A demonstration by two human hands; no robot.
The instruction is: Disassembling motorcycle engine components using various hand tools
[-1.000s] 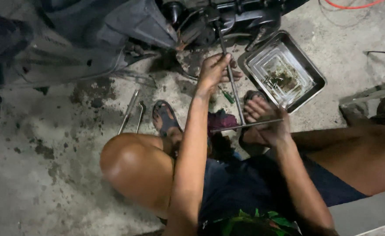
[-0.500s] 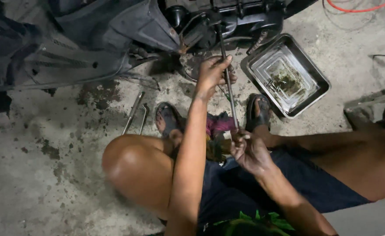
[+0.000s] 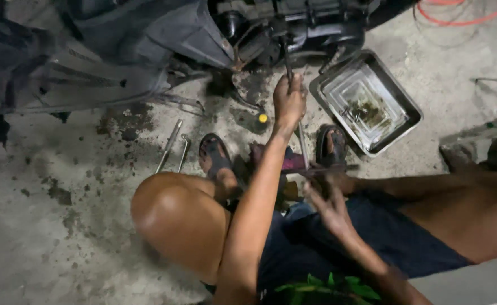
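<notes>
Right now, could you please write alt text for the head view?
A squatting person's left hand grips a long T-handle wrench reaching into a scooter's underside, while the right hand holds its crossbar end. A metal tray sits on the concrete floor beside it.

silver metal tray (image 3: 406, 104), orange cable (image 3: 457, 21), dark blue shorts (image 3: 395, 237)

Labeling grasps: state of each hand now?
Left hand: closed on the T-handle wrench shaft.
Right hand: at the wrench's crossbar end; grip cannot be told.

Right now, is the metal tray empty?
No, the metal tray holds a small heap of dark parts in its middle, on the concrete beside the right foot.
</notes>
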